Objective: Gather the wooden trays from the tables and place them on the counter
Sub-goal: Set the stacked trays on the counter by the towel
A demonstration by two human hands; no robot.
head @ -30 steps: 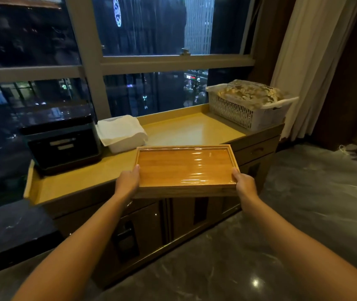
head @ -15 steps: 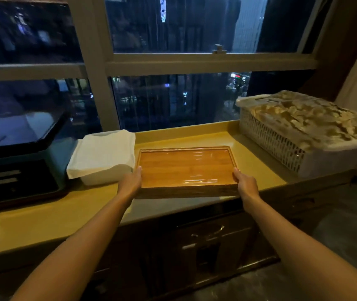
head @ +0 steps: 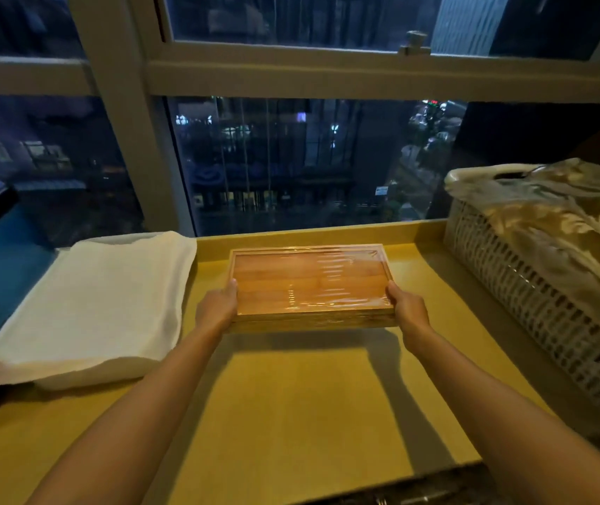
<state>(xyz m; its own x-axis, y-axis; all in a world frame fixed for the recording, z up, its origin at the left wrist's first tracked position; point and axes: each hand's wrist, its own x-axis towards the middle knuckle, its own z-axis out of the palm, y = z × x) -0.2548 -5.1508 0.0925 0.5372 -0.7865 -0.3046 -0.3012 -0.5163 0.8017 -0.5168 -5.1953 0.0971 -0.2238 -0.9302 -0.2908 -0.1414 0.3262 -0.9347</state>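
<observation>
A person's left hand [head: 215, 308] and right hand [head: 408, 310] grip the short ends of a wooden tray [head: 310, 282], fingers closed around its edges, held low over the yellow tabletop [head: 302, 402] between a folded white towel [head: 90, 304] and a basket [head: 546, 304]. Lowering it level, then releasing both ends together, looks wisest. Clear film covers the rectangular tray.

No text, label, brand or number can be read anywhere in the view. Beyond the window [head: 291, 158], small lit signs [head: 382, 191] glow on the street buildings, but they are too small and blurred to make out, and nothing on the counter carries legible print.
</observation>
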